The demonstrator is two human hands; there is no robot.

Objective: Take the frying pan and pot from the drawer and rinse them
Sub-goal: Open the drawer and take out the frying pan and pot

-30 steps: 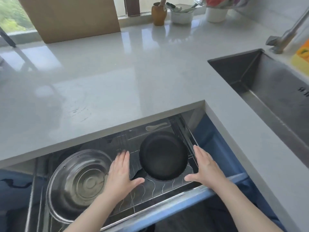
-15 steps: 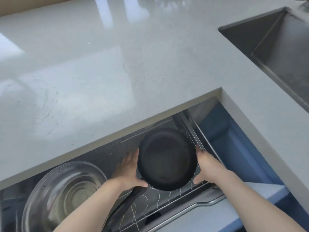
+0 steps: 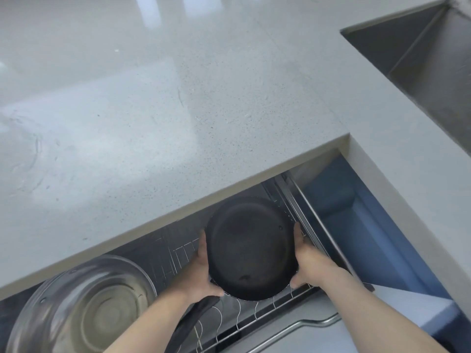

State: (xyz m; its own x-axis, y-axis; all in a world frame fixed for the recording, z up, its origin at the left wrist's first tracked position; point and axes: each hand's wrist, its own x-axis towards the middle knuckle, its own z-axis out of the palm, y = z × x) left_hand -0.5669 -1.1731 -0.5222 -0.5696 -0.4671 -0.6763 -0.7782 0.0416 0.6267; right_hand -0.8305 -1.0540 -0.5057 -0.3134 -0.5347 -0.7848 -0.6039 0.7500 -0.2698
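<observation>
A round black frying pan (image 3: pixel 248 248) is held in the open drawer (image 3: pixel 285 324), just under the counter's front edge. My left hand (image 3: pixel 197 273) grips its left rim and my right hand (image 3: pixel 307 261) grips its right rim. Its black handle (image 3: pixel 190 324) points down and left toward me, below my left wrist. A shiny steel pot (image 3: pixel 84 307) stands at the left of the drawer, on the wire rack (image 3: pixel 229 314).
The pale grey countertop (image 3: pixel 178 110) overhangs the back of the drawer. A steel sink (image 3: pixel 428 62) is sunk into the counter at the upper right. A blue cabinet front (image 3: pixel 369 238) stands right of the drawer.
My hands went from hovering open beside the pan to gripping both sides of its rim. The view has dipped closer to the drawer.
</observation>
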